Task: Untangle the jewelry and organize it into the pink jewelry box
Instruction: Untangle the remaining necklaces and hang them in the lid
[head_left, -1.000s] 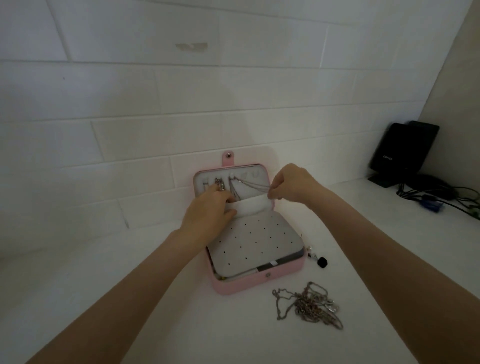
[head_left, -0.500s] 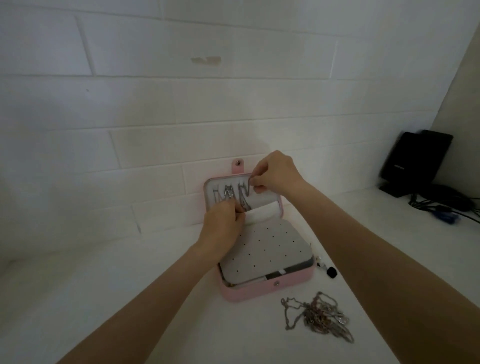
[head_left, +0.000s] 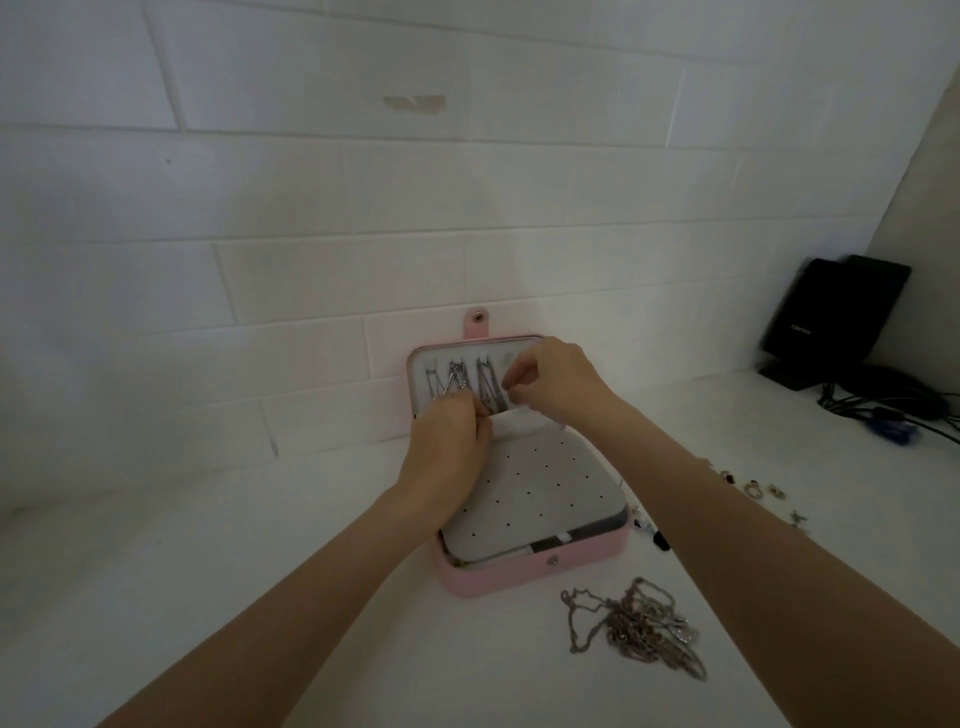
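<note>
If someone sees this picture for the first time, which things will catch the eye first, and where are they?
First, the open pink jewelry box at the centre against the wall, both hands at its raised lid: the left hand and right hand work at the hanging chains. Next, the tangled pile of necklaces on the white counter, in front of the box, to the right.

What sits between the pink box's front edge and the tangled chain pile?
Nothing: head view shows bare white counter between the pink jewelry box and the tangled chains.
</note>
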